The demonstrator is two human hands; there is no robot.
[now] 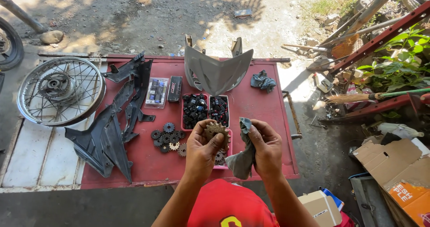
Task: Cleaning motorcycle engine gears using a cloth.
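Two hands meet above the red table [260, 119]: the left hand [202, 152] pinches a toothed sprocket [216, 130] upright, while just right of it the right hand [267, 148] fingers clutch a grey rag [242, 157].

Rusty-brown sprocket [217, 131], grey rag [242, 157], red table [257, 106], black fairing [107, 135]

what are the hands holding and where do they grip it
Left hand pinches a rusty sprocket by its lower rim; right hand grips a grey rag mid-length.
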